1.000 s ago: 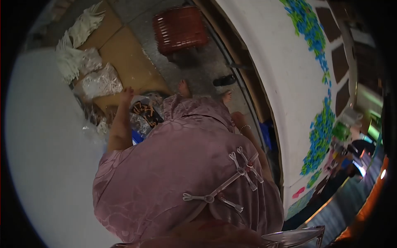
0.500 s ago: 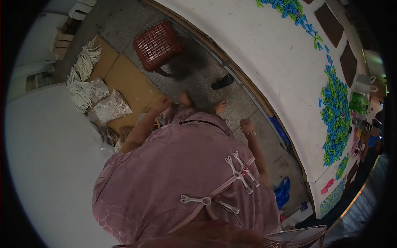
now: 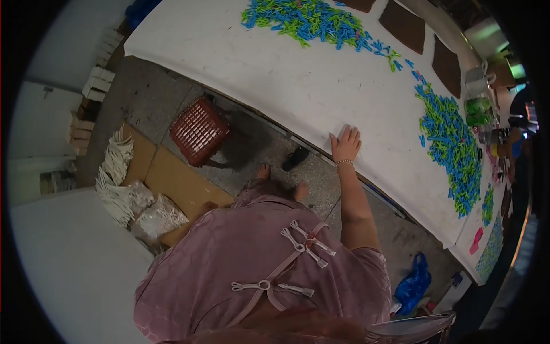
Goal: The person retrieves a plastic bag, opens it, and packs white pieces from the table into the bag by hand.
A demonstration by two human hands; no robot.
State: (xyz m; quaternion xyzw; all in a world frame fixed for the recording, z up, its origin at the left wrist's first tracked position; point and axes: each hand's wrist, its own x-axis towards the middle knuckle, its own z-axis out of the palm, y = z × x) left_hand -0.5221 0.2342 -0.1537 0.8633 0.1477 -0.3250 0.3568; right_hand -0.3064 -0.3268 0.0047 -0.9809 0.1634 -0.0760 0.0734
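Note:
My right hand (image 3: 346, 146) lies palm down on the near edge of the white-covered table (image 3: 309, 92), fingers stretched out and holding nothing. A beaded bracelet (image 3: 344, 162) circles its wrist. Only a small part of my left hand (image 3: 209, 206) shows, low at my side by the cardboard sheet; its fingers are hidden, so I cannot tell what they do. On the table lie heaps of small blue and green plastic clips, one pile (image 3: 309, 24) at the far edge and another pile (image 3: 452, 149) to the right, both apart from my hand.
A red plastic stool (image 3: 199, 131) stands on the floor before the table, near a black slipper (image 3: 295, 159). Bundles of white cords (image 3: 117, 157) and clear plastic bags (image 3: 160, 218) rest on cardboard (image 3: 186, 189) at left. A blue bag (image 3: 413, 284) lies at lower right.
My right hand has risen from beside my body onto the table edge, its fingers spreading. My left hand has dropped mostly out of sight. The view has shifted, showing more of the table.

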